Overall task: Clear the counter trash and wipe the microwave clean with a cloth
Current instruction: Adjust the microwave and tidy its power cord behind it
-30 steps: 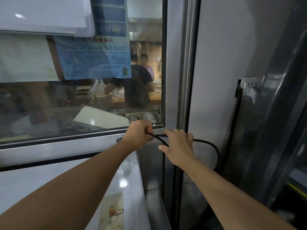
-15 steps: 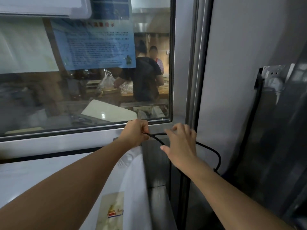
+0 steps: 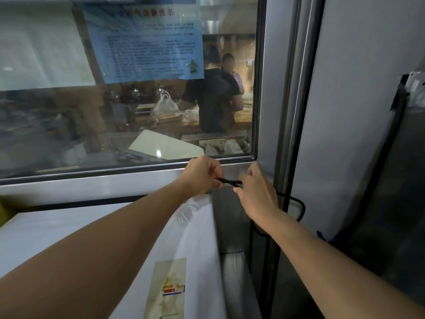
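Gripping a black cord [image 3: 230, 181] below the window [image 3: 138, 88], left hand [image 3: 202, 177] clenches it; right hand [image 3: 257, 194] loosely holds it above the white appliance top [image 3: 69, 226].

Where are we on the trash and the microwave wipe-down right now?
Done: nothing I can confirm; no trash or cloth is in view. In hand: the left hand pinches a black cord at the back corner of the white appliance, and the right hand rests on the same cord, which loops away beside the metal frame. Left: wiping looks not yet started; trash clearing can't be judged.
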Demonstrator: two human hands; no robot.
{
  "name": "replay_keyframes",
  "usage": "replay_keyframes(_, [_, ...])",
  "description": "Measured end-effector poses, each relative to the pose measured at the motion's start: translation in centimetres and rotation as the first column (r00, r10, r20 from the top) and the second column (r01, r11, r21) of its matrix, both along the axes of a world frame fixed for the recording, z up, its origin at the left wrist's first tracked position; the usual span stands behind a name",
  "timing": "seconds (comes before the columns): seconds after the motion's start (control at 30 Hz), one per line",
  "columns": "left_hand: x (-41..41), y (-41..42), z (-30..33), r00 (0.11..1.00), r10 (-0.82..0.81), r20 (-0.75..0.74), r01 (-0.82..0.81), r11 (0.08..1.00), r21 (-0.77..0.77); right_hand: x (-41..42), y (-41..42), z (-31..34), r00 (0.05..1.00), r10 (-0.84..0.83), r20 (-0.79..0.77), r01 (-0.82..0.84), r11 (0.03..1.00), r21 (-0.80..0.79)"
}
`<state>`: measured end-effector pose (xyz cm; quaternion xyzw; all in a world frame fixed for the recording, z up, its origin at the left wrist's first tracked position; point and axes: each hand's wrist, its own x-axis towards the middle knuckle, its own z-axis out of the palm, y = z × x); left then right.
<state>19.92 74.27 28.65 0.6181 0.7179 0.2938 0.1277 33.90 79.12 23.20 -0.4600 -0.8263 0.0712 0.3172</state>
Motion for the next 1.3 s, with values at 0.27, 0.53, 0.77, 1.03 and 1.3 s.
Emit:
replay_keyframes(0.27, [-1.9, -1.2, -0.3, 0.996, 0.054, -0.064, -0.053, 0.999, 0.011, 0.5, 1.1, -1.1, 0.993, 0.118, -0.002, -0.118, 0.993, -0.007])
replay_keyframes(0.53, [-2.3, -2.2, -1.2, 0.951, 0.062, -0.303, -0.032, 0.994, 0.103, -0.3, 1.9, -2.9, 0.996, 0.084, 0.024, -0.084, 0.996, 0.002])
replay_keyframes(0.77, [-3.5, -2.6, -1.5, 0.954, 0.100, -0.284, -0.054, 0.985, 0.166, -1.8, 1.9, -3.6, 0.994, 0.076, -0.083, -0.081, 0.995, -0.056])
replay_keyframes(1.03, [-3.5, -2.4, -1.8, 0.950, 0.134, -0.280, -0.080, 0.977, 0.198, -3.3, 2.2, -5.7, 0.933, 0.069, -0.354, -0.170, 0.949, -0.264])
replay_keyframes(1.3, [-3.4, -2.1, -2.7, 0.916, 0.138, -0.376, -0.057, 0.974, 0.219, -5.1, 2.1, -8.3, 0.778, -0.065, -0.624, -0.321, 0.813, -0.486])
